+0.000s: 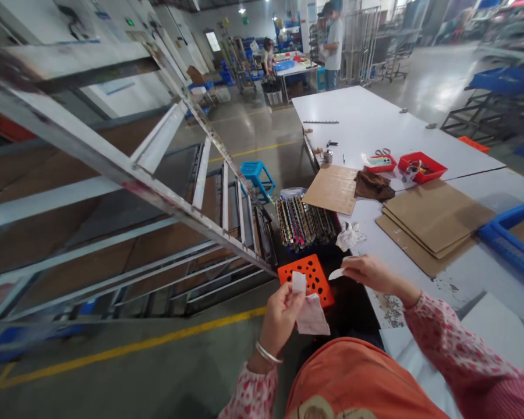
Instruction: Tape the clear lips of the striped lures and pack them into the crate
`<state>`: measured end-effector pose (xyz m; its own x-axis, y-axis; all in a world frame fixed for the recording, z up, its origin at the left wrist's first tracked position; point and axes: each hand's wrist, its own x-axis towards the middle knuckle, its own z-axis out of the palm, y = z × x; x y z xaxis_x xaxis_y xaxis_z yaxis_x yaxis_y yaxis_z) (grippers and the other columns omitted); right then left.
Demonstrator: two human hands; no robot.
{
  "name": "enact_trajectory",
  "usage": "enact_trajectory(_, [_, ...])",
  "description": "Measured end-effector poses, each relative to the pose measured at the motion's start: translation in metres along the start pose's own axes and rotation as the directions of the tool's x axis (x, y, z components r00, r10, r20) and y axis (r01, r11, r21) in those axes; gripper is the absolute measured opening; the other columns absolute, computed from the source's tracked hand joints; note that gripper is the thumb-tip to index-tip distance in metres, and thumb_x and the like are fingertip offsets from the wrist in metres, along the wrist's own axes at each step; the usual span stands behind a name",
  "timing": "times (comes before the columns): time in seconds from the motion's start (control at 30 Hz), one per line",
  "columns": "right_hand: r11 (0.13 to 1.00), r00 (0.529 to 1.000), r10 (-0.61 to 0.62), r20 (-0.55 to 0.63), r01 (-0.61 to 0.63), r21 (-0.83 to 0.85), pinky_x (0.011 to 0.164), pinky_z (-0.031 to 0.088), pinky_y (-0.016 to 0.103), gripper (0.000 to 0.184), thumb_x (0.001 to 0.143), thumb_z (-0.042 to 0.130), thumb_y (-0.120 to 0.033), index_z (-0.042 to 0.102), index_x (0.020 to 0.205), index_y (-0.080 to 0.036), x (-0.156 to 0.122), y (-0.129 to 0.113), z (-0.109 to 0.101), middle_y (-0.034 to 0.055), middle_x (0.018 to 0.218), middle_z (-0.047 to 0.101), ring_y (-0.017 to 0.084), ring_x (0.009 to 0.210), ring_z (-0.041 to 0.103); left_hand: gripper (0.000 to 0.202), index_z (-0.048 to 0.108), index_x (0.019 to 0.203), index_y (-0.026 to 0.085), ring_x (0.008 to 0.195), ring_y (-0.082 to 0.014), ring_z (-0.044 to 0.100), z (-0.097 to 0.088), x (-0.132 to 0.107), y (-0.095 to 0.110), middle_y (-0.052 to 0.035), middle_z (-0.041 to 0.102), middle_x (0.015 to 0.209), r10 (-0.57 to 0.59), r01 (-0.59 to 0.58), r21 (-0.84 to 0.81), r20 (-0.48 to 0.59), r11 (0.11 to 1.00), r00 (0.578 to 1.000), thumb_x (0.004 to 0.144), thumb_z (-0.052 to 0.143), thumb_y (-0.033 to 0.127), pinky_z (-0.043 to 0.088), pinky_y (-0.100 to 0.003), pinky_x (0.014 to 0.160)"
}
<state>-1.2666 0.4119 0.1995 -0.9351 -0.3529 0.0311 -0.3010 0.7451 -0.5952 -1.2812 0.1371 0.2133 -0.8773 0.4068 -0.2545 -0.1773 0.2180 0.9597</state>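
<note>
My left hand (283, 309) pinches a small white rectangular piece (299, 282), and a pale pinkish cloth (313, 315) hangs from the same hand. Between the fingers of my right hand (369, 272) is a thin white curved piece (336, 273), its material unclear. The two hands are apart, above an orange stool (313, 269) with a top full of holes. Just beyond that stool stands a row of many-coloured flat strips (303, 221), packed upright. A crumpled white cloth (350, 236) lies on the table edge near my right hand.
A metal rack (170, 212) fills the left side. On the white table (340, 107) are cardboard sheets (436, 218), a brown cloth (373, 185), red trays (434, 170) and a metal cup (327, 156). A blue stool (255, 174) stands beyond. Two people (333, 46) are farther back.
</note>
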Motion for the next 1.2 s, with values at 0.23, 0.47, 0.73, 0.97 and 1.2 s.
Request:
enact_trajectory(0.23, [0.950,0.938,-0.306,0.163,0.312,-0.014,0.057,0.029,0.025,0.042,0.104,0.040,-0.043,0.068,0.086,-0.016,0.027,-0.048,-0.036,0.0041,0.072,0.067,0.011,0.060,0.055,0.017,0.065,0.087,0.015,0.070,-0.0155,0.062,-0.019,0.006,0.003,-0.0001,0.068,0.076,0.024,-0.026,0.236,0.012,0.972,1.000,0.076,0.066,0.027,0.046,-0.023,0.064])
enact_trajectory(0.47, [0.836,0.896,-0.313,0.316,0.418,-0.357,0.054,0.016,0.030,0.035,0.101,0.048,-0.041,0.067,0.082,-0.017,0.050,-0.093,-0.030,0.0046,0.068,0.069,0.013,0.057,0.057,0.051,0.061,0.116,0.016,0.068,-0.0139,0.062,-0.021,0.004,0.009,0.0031,0.067,0.076,-0.011,-0.027,0.347,0.105,0.937,0.994,0.066,0.060,0.008,0.045,-0.023,0.066])
enact_trajectory(0.73, [0.787,0.882,-0.258,0.395,0.429,-0.443,0.052,0.023,0.028,0.028,0.095,0.058,-0.035,0.067,0.078,-0.015,0.058,-0.110,-0.009,0.0071,0.068,0.070,0.020,0.063,0.065,0.059,0.056,0.118,0.015,0.069,-0.0153,0.065,-0.023,0.002,0.010,0.0018,0.072,0.078,-0.018,-0.063,0.433,0.181,0.899,0.983,0.060,0.057,0.002,0.045,-0.024,0.065])
enact_trajectory(0.97, [0.807,0.893,-0.227,0.388,0.395,-0.439,0.050,0.027,0.029,0.029,0.097,0.054,-0.028,0.068,0.076,-0.013,0.061,-0.109,0.005,0.0101,0.068,0.071,0.019,0.056,0.063,0.066,0.049,0.132,0.016,0.070,-0.0183,0.067,-0.019,-0.001,0.005,-0.0004,0.075,0.081,0.027,-0.143,0.459,0.249,0.877,0.968,0.068,0.058,0.009,0.044,-0.026,0.066])
enact_trajectory(1.2, [0.827,0.913,-0.159,0.376,0.331,-0.454,0.048,0.025,0.028,0.032,0.096,0.057,-0.033,0.070,0.075,-0.013,0.063,-0.109,0.011,0.0108,0.068,0.071,0.019,0.056,0.064,0.080,0.036,0.147,0.013,0.069,-0.0161,0.066,-0.033,-0.008,0.005,-0.0010,0.073,0.082,0.083,-0.206,0.281,0.393,0.937,0.916,0.075,0.069,0.030,0.047,-0.025,0.066])
